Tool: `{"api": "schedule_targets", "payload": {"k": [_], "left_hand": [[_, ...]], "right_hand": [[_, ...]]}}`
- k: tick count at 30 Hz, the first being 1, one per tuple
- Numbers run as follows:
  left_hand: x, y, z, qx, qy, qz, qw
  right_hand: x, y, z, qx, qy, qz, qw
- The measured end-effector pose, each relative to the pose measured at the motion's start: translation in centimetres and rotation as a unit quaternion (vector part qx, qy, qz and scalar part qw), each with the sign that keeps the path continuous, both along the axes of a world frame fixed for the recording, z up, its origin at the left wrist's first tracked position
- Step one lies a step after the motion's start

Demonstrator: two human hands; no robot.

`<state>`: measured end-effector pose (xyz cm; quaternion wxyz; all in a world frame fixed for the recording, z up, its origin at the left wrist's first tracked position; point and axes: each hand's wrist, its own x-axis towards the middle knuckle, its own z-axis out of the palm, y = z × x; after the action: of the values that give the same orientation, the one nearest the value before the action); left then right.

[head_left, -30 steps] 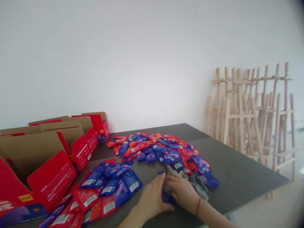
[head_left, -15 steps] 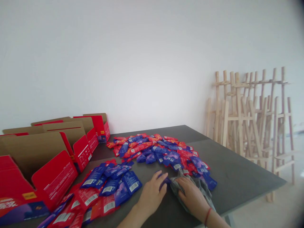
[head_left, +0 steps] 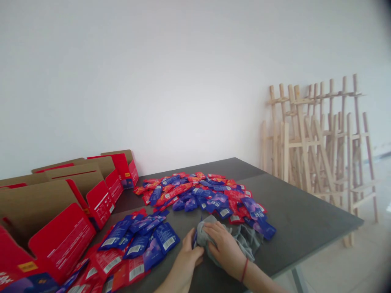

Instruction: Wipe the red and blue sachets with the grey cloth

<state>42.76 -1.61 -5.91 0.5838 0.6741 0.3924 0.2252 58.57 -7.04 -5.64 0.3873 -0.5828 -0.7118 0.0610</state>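
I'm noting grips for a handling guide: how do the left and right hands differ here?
The left hand curls around a blue packet, seen nearly edge-on; the right hand lies back-up over a bunched gray cloth. The right hand has a thin red bracelet at its wrist; the left hand shows none. Both hands are bare, reach in from the bottom of the picture and work close together.

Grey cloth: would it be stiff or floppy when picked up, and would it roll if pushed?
Probably floppy: the cloth lies in loose folds. Pushed, it would likely bunch rather than roll, since it is crumpled under the right hand.
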Motion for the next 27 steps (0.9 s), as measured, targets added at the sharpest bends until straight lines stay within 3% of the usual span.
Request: {"api": "schedule_targets", "payload": {"k": [3, 5, 12, 19, 22, 27], "left_hand": [[-0.1, 0.5, 0.5, -0.18, -0.095, -0.028, 0.979], [0.2, 0.9, 0.2, -0.214, -0.09, -0.037, 0.972], [1.0, 2.3, -1.8, -0.172, -0.083, 0.009, 0.981], [1.1, 2.4, -3.1, -0.135, -0.16, 0.034, 0.977], [1.6, 2.6, -3.4, -0.129, -0.14, 0.031, 0.981], [2.0, 3.6, -2.7, -0.109, -0.016, 0.032, 0.993]], "right_hand": [[-1.0, 0.7, -0.2, 0.001, -0.001, 0.016, 1.0], [-1.2, 1.3, -0.3, -0.019, -0.025, 0.014, 0.999], [0.7, 1.9, 0.3, -0.094, -0.085, -0.084, 0.988], [-0.7, -0.1, 0.3, -0.062, -0.057, 0.072, 0.994], [-0.4, 0.9, 0.0, -0.079, -0.062, 0.036, 0.994], [1.3, 4.5, -0.6, -0.095, -0.063, -0.035, 0.993]]}}
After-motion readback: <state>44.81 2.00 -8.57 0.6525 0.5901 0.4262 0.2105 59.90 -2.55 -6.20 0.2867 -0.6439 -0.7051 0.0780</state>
